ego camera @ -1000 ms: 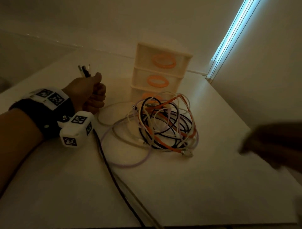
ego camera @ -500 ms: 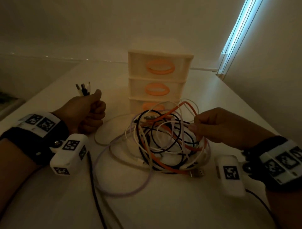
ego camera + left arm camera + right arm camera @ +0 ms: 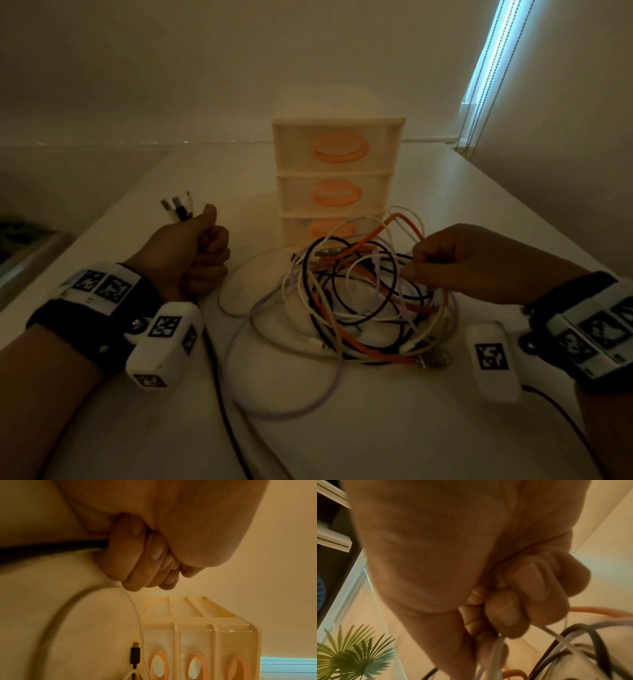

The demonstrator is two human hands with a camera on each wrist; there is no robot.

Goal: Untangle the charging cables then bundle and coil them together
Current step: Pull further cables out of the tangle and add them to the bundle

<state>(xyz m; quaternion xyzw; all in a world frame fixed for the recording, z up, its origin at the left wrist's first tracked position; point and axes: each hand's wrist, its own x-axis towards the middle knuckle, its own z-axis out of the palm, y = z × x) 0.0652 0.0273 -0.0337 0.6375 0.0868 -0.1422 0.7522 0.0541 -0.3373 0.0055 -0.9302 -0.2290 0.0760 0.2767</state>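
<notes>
A tangle of charging cables (image 3: 359, 301), orange, black, white and lilac, lies on the white table (image 3: 376, 428) in front of me. My left hand (image 3: 191, 253) is a fist around several cable ends; their plugs (image 3: 178, 209) stick up above the thumb. In the left wrist view the curled fingers (image 3: 137, 561) clamp a black cable (image 3: 51, 547). My right hand (image 3: 455, 263) reaches into the right side of the tangle and pinches strands there. The right wrist view shows its fingers (image 3: 513, 608) curled around pale cable strands (image 3: 556, 634).
A small cream drawer unit (image 3: 337, 178) with three orange handles stands just behind the tangle. A window blind (image 3: 489, 68) glows at the right wall. Black leads from the wrist cameras (image 3: 222, 411) trail toward me across the table. A palm plant (image 3: 351, 655) shows in the right wrist view.
My right hand came in from the right edge and took hold of strands in the tangle. The left hand kept its grip on the plug ends. The head view tilted to face the drawers.
</notes>
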